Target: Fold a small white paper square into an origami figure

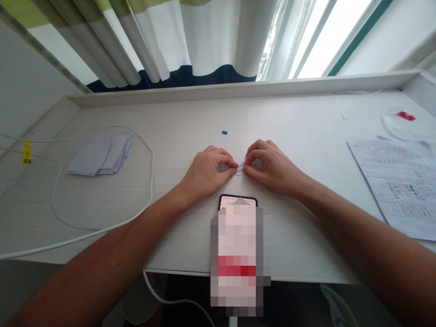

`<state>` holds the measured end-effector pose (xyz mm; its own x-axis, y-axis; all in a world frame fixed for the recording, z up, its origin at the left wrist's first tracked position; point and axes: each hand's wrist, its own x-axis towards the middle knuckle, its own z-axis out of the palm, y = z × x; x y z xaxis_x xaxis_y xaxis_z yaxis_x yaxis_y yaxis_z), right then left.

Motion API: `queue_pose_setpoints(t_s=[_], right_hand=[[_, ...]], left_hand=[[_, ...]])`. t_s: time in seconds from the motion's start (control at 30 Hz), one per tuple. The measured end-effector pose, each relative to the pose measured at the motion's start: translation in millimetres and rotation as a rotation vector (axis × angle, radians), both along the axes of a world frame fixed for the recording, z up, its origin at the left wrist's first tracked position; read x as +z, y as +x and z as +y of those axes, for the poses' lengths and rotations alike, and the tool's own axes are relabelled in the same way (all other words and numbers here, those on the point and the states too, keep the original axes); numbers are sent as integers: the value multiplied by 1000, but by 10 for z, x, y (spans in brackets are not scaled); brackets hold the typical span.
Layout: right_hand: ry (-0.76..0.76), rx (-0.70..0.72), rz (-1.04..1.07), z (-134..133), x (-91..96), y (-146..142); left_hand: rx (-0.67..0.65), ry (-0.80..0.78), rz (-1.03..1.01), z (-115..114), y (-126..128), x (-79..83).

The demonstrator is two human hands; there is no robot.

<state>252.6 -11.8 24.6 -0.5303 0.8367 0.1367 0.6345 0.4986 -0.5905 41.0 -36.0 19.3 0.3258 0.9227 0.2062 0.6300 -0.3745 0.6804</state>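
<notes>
Both my hands rest on the white desk (190,122) near its middle. My left hand (207,170) and my right hand (269,165) face each other, fingers curled and pinched on a small folded piece of pale paper (239,168) between them. Most of the paper is hidden under my fingers. A phone (238,202) lies just in front of my hands, its screen blurred out.
A stack of pale paper sheets (100,154) lies at the left, ringed by a white cable (102,227) with a yellow tag (27,152). A tiny blue piece (224,132) sits beyond my hands. A printed sheet (398,181) and a clear bag with a red item (405,116) lie at the right.
</notes>
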Motion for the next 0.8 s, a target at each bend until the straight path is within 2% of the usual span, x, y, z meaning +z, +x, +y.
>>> queue_pose_setpoints(t_s=[0.13, 0.43, 0.67, 0.8], right_hand=[[-5, -3, 3, 4, 1, -6], [-132, -128, 58, 37, 27, -47], [-152, -94, 39, 97, 13, -13], [-102, -42, 24, 87, -13, 30]], left_hand=[[-13, 19, 46, 4, 0, 21], [11, -118, -48, 38, -32, -2], [7, -146, -32, 31, -34, 12], [48, -90, -6, 2, -41, 15]])
